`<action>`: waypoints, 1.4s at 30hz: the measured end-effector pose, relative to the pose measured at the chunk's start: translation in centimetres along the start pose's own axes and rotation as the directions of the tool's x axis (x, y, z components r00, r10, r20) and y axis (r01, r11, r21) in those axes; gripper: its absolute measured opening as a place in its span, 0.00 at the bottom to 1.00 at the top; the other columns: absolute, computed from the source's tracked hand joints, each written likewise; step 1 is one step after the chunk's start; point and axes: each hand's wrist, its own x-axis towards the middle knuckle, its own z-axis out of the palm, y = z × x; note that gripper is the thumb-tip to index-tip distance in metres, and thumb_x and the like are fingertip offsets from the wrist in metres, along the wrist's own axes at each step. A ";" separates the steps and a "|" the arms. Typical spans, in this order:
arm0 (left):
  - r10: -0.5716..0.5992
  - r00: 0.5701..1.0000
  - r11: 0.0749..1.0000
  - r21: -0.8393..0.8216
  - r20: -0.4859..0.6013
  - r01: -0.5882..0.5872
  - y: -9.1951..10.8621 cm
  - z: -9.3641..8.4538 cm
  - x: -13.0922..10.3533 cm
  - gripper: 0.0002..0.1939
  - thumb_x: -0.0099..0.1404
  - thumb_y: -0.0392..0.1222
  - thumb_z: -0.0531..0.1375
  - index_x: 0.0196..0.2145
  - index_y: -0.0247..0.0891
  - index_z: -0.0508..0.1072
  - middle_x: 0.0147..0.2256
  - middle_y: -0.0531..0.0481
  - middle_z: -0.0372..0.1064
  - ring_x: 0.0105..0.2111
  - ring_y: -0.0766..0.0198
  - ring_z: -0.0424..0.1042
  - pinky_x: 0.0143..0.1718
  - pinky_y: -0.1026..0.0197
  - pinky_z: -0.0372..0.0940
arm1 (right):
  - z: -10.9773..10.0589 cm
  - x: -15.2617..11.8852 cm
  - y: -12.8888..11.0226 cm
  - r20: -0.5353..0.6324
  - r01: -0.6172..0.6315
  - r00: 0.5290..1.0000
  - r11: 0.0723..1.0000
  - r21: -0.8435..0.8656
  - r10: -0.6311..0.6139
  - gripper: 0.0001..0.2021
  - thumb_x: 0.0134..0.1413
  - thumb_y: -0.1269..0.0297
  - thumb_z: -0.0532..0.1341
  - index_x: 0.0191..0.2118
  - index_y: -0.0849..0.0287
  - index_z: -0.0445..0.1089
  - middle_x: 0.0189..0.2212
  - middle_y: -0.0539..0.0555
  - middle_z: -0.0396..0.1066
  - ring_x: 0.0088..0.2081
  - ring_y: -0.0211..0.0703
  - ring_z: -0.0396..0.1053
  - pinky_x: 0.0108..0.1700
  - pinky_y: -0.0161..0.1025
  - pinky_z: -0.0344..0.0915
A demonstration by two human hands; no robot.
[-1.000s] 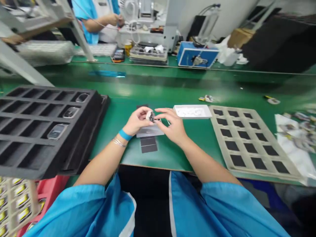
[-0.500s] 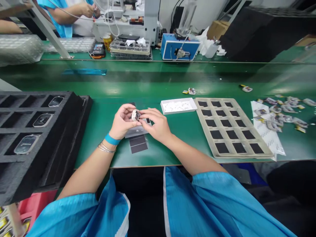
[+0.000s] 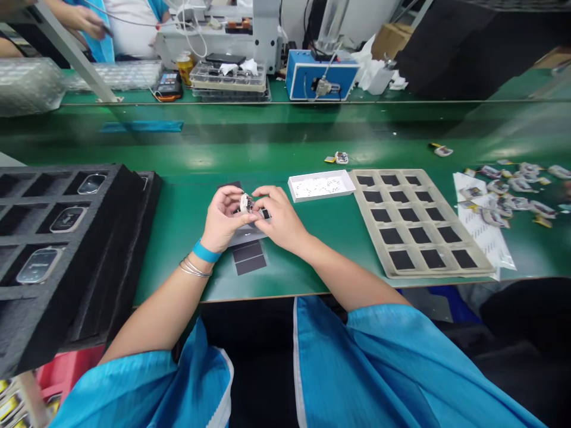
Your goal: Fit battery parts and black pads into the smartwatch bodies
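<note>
My left hand [image 3: 223, 219] grips a small white smartwatch housing [image 3: 245, 204] between thumb and fingers, its dark inner parts turned to the right. At that open side, the thumb and fingertips of my right hand [image 3: 281, 221] are bent in and close on its edge; whether they also pinch a tiny part is too small to tell. Beneath both hands lies a pale sheet [image 3: 241, 236], mostly covered by them. Just nearer to me are dark rectangular stickers [image 3: 250, 258] on a clear backing.
A shallow white box [image 3: 321, 185] holds tiny pieces. To its right is a beige compartment tray [image 3: 379, 238] with black pads. Several watch modules [image 3: 517, 193] are heaped far right. Black foam trays [image 3: 66, 190] with watches stand left. Across the bench, a co-worker's hand [image 3: 91, 24] shows.
The right fingers have curled in closer to the housing, which stays in my left hand. The whole view has shifted slightly. The co-worker's hands have moved apart.
</note>
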 end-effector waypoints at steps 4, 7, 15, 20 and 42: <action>-0.059 0.998 0.995 -0.075 0.006 0.060 0.1 0.1 0.0 0.36 0.38 0.47 0.79 0.41 0.42 0.66 0.36 0.55 0.70 0.35 0.68 0.73 0.40 0.65 0.70 | -0.5 0.3 0.2 0.042 0.024 0.999 1.000 -0.004 -0.023 0.04 0.53 0.73 0.60 0.32 0.56 0.66 0.49 0.60 0.67 0.52 0.52 0.64 0.56 0.53 0.63; -0.115 0.993 0.980 -0.164 0.006 0.114 0.3 0.0 0.0 0.35 0.39 0.46 0.78 0.41 0.42 0.66 0.36 0.55 0.72 0.35 0.68 0.75 0.40 0.65 0.71 | -1.5 0.6 0.9 0.004 0.031 1.000 1.000 -0.003 -0.031 0.04 0.55 0.72 0.58 0.32 0.56 0.65 0.46 0.59 0.68 0.51 0.51 0.66 0.55 0.52 0.64; -0.119 0.990 0.966 -0.221 0.077 0.133 0.6 -0.6 0.0 0.36 0.41 0.50 0.77 0.43 0.44 0.64 0.38 0.53 0.74 0.41 0.61 0.78 0.45 0.58 0.73 | -4.6 1.4 1.5 -0.264 -0.099 0.961 0.994 -0.042 0.084 0.05 0.57 0.67 0.59 0.30 0.54 0.68 0.35 0.53 0.72 0.40 0.46 0.71 0.48 0.47 0.68; -0.169 0.978 0.947 -0.255 0.124 0.196 0.8 -0.9 0.0 0.33 0.45 0.52 0.76 0.43 0.46 0.64 0.39 0.53 0.74 0.41 0.58 0.78 0.45 0.55 0.74 | -7.0 1.4 4.0 -0.399 -0.214 0.910 0.952 -0.220 0.112 0.08 0.59 0.65 0.59 0.28 0.54 0.66 0.33 0.54 0.72 0.41 0.50 0.71 0.54 0.53 0.66; -0.224 0.964 0.893 -0.366 0.141 0.261 1.2 0.0 -0.3 0.33 0.39 0.39 0.79 0.40 0.40 0.67 0.34 0.54 0.76 0.33 0.67 0.76 0.36 0.67 0.71 | -0.6 0.1 -0.9 -0.210 -0.112 0.968 0.987 0.116 0.135 0.05 0.56 0.66 0.61 0.29 0.54 0.73 0.29 0.46 0.78 0.33 0.40 0.75 0.61 0.50 0.67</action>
